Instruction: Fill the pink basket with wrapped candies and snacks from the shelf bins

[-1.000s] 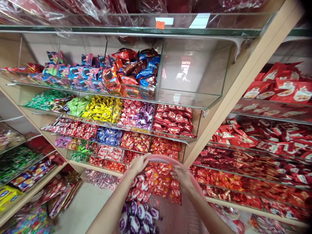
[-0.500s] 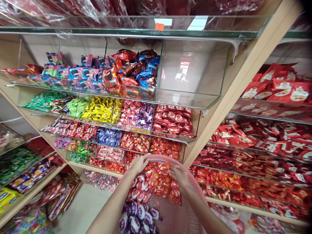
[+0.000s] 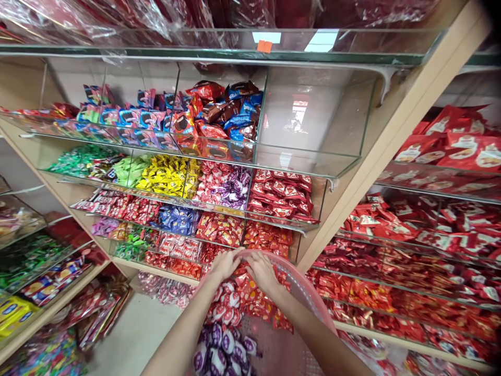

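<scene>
A pink plastic basket (image 3: 309,297) sits tilted in front of me against the shelves. It holds red-orange candy packets (image 3: 258,303), red-white candies (image 3: 229,305) and purple-white candies (image 3: 221,350). My left hand (image 3: 225,263) curls over the basket's far rim. My right hand (image 3: 262,271) lies on the red-orange packets just beside the left hand, fingers bent down into the pile. Whether it holds any packet is hidden.
Glass-fronted shelves (image 3: 250,151) rise ahead, with bins of blue, yellow, green, purple and red sweets. The top right bin (image 3: 313,120) has nothing in it. A wooden upright (image 3: 376,151) divides off more red packets (image 3: 426,235) at the right.
My right hand has slid left across the red-orange packets toward the left hand. The view has shifted slightly right. The left hand stays on the rim.
</scene>
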Demonstrator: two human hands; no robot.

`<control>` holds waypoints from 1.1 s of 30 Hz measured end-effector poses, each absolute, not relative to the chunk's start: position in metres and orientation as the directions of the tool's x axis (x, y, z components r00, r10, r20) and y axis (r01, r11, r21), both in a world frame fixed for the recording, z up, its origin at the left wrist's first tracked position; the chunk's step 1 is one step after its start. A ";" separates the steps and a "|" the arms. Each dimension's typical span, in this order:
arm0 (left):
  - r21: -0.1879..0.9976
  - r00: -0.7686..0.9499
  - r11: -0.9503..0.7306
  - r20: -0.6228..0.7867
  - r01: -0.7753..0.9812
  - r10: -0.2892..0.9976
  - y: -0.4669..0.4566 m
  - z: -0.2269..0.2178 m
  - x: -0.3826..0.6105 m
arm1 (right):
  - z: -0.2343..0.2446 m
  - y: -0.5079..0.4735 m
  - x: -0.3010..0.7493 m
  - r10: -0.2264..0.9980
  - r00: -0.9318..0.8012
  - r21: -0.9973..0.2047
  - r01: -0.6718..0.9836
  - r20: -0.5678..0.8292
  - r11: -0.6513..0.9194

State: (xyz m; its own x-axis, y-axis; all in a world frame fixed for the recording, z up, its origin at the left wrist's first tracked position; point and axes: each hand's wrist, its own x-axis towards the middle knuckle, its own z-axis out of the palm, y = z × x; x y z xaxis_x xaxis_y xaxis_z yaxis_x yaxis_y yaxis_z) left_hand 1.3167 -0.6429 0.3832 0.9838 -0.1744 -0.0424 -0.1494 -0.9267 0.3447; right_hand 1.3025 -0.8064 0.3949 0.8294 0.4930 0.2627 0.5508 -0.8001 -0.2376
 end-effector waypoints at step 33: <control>0.342 0.983 -0.931 -0.086 -0.126 -0.164 -0.643 0.387 1.317 | 0.364 -0.811 1.308 0.555 0.783 0.009 0.576 0.283 -0.817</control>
State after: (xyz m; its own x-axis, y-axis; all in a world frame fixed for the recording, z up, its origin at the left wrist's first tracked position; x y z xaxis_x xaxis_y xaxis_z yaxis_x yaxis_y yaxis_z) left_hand 1.3171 -0.6430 0.3866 0.9826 -0.1643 -0.0861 -0.1257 -0.9312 0.3422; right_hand 1.3081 -0.8108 0.3643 0.7825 0.5545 0.2832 0.5760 -0.8174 0.0091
